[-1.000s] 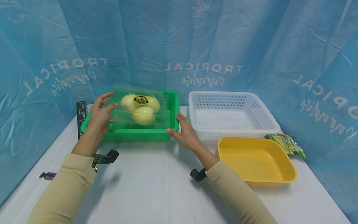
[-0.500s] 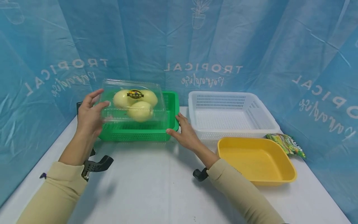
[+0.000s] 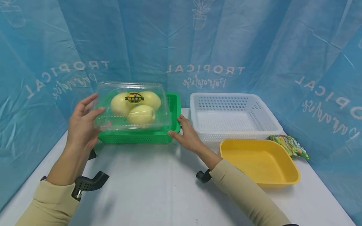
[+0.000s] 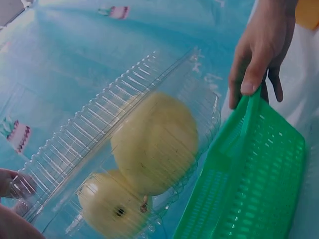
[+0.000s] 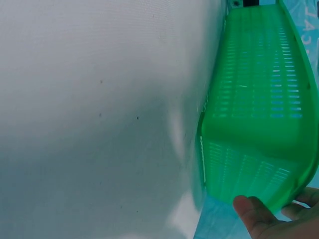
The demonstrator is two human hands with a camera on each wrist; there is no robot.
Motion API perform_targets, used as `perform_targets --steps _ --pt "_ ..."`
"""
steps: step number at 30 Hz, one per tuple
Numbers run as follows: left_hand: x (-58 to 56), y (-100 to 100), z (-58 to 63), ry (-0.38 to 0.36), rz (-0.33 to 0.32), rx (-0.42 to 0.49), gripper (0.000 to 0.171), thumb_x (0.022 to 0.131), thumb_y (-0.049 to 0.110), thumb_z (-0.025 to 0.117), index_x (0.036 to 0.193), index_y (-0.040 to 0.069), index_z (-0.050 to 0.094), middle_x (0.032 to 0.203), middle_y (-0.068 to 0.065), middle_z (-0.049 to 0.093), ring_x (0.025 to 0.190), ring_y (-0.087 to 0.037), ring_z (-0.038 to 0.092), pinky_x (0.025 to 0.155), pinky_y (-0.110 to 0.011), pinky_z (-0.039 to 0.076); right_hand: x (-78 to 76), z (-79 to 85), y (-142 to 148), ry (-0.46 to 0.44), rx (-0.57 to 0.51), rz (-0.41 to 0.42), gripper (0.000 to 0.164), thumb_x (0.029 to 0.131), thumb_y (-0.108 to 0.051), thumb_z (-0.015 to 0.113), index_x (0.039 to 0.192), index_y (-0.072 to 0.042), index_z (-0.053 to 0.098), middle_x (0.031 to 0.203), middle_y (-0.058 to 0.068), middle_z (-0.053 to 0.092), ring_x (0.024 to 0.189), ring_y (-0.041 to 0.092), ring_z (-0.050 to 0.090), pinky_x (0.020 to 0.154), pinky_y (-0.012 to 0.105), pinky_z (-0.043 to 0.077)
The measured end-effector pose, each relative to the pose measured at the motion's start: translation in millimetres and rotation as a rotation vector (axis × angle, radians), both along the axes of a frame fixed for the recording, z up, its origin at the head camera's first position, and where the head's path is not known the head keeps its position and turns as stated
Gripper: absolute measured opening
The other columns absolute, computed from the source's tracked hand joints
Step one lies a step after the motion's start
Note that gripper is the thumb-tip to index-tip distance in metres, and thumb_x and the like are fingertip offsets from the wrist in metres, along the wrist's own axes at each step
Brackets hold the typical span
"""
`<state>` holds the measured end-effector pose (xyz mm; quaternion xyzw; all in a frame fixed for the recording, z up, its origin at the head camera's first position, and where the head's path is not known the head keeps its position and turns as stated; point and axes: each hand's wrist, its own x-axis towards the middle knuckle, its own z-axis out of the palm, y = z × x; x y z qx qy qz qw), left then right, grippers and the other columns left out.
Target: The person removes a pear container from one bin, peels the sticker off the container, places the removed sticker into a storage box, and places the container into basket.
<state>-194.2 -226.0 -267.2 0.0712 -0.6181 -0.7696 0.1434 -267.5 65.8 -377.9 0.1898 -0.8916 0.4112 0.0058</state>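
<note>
My left hand grips the left end of a clear plastic clamshell box, thumb and fingers spread around its edge. Inside lie 3 round, pale yellow fruits, and a black and gold label is stuck on the lid. The box is held tilted above the green basket; in the left wrist view its ribbed side faces the camera. At the basket's right end, my right hand holds the rim, its thumb against the corner in the right wrist view.
A white perforated basket stands right of the green one. In front of it sits a yellow tray, with a green snack packet behind its right side. Blue printed cloth hangs behind the white table.
My left hand has moved left and nearer to me, bringing the clamshell box up out of the green basket. The left sleeve now mostly hides the purple wrapped candy. My right hand stays at the rim.
</note>
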Motion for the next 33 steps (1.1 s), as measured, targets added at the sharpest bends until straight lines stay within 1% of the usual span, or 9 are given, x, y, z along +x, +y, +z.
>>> perform_targets --steps 3,4,6,8,10,13,16,23,33 --pt "9.1 -2 -0.4 0.002 -0.009 -0.001 0.051 0.093 0.019 0.060 0.139 0.032 0.044 0.159 0.009 0.008 0.147 -0.023 0.009 0.104 -0.065 0.029 0.3 0.6 0 -0.001 -0.005 -0.001 0.081 0.090 -0.048 0.058 0.151 -0.009 0.020 0.160 0.006 0.011 0.134 0.029 0.042 0.104 0.043 0.043" --pt "11.7 -3 -0.9 -0.001 -0.011 -0.004 0.051 0.092 0.019 0.060 0.139 0.032 0.043 0.159 0.008 0.008 0.147 -0.023 0.009 0.099 -0.062 0.037 0.3 0.7 0 -0.002 -0.005 -0.002 0.081 0.090 -0.047 0.058 0.151 -0.009 0.020 0.160 0.006 0.011 0.133 0.029 0.042 0.104 0.043 0.043" --pt "17.3 -5 -2.3 0.000 -0.026 0.007 0.052 0.093 0.018 0.059 0.140 0.030 0.042 0.159 0.007 0.008 0.148 -0.023 0.007 0.085 -0.053 0.052 0.0 0.7 0 -0.001 -0.006 -0.005 0.079 0.091 -0.045 0.058 0.150 -0.008 0.021 0.160 0.006 0.012 0.133 0.029 0.042 0.103 0.043 0.043" --pt "23.2 -8 -5.0 0.006 -0.043 0.019 0.053 0.093 0.017 0.059 0.141 0.029 0.041 0.159 0.006 0.005 0.148 -0.023 0.003 0.070 -0.039 0.059 -0.4 0.3 0 -0.002 -0.003 -0.008 0.076 0.091 -0.041 0.058 0.150 -0.008 0.022 0.159 0.005 0.013 0.132 0.028 0.043 0.103 0.043 0.044" --pt "29.4 -11 -8.7 0.020 -0.064 0.034 0.053 0.093 0.016 0.059 0.142 0.028 0.041 0.159 0.005 0.008 0.144 -0.024 0.019 0.060 -0.027 0.057 -1.0 -0.4 0 0.002 -0.002 -0.008 0.074 0.092 -0.038 0.058 0.150 -0.008 0.023 0.159 0.006 0.014 0.131 0.028 0.044 0.103 0.042 0.044" --pt "39.3 -14 -15.1 0.080 -0.117 0.063 0.053 0.093 0.012 0.058 0.142 0.024 0.040 0.152 0.003 0.020 0.126 -0.018 0.043 0.061 -0.030 0.058 -1.3 -0.9 0 0.010 -0.005 -0.006 0.074 0.092 -0.036 0.059 0.149 -0.006 0.024 0.159 0.007 0.015 0.131 0.028 0.044 0.104 0.041 0.043" --pt "47.8 -15 -21.1 0.132 -0.169 0.092 0.053 0.093 0.007 0.057 0.142 0.020 0.039 0.139 0.004 0.033 0.107 -0.010 0.054 0.065 -0.030 0.059 -1.2 -0.7 0 0.021 -0.016 -0.006 0.074 0.091 -0.035 0.060 0.148 -0.005 0.024 0.159 0.008 0.015 0.130 0.029 0.044 0.104 0.041 0.043" --pt "66.0 -15 -34.5 0.155 -0.191 0.040 0.053 0.095 0.004 0.051 0.144 0.018 0.035 0.137 0.004 0.030 0.118 -0.013 0.043 0.075 -0.024 0.057 -2.0 -2.6 1 0.053 -0.020 0.007 0.071 0.092 -0.030 0.059 0.147 -0.002 0.025 0.158 0.011 0.015 0.132 0.029 0.043 0.105 0.040 0.043" --pt "90.0 -21 -54.8 0.049 -0.227 0.063 0.055 0.098 0.002 0.044 0.146 0.023 0.031 0.150 0.001 0.014 0.122 -0.018 0.035 0.077 -0.029 0.057 -1.4 -1.4 1 0.063 -0.016 0.004 0.071 0.092 -0.032 0.058 0.147 -0.001 0.025 0.158 0.013 0.014 0.131 0.031 0.044 0.105 0.039 0.042"
